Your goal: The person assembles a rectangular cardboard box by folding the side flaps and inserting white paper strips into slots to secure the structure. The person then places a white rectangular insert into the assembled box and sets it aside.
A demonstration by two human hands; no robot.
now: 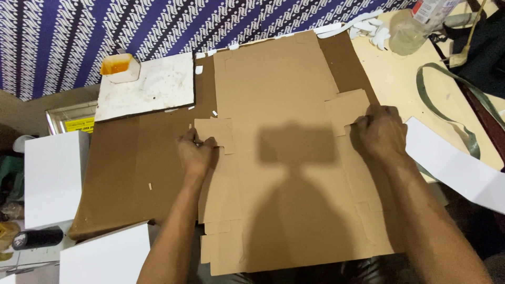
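On the worktable, a large die-cut sheet of light brown cardboard (279, 142) lies flat over a darker brown board (137, 163), its near edge reaching the bottom of the view. The left hand (195, 152) grips a small square flap (214, 132) on the sheet's left side, fingers curled tight around the flap's lower edge. The right hand (380, 131) is closed in the same way on the matching flap (347, 110) at the right side, knuckles up; whether the thumb sits under the card there is hard to tell. A dark shadow of the head falls across the sheet between the two hands and hides any crease lines there.

Behind the left hand rests a scuffed white panel (152, 87) with a small cup of orange glue (118, 66) at its far corner. White boxes (52, 176) stand to the left, beside a black cylinder (37, 237). To the right, on the pale tabletop (405, 79), lie a green strap (447, 100), a white sheet (457, 163), a clear plastic bottle (407, 34) and some white offcuts (368, 26). A blue-and-white patterned cloth (158, 26) hangs behind.
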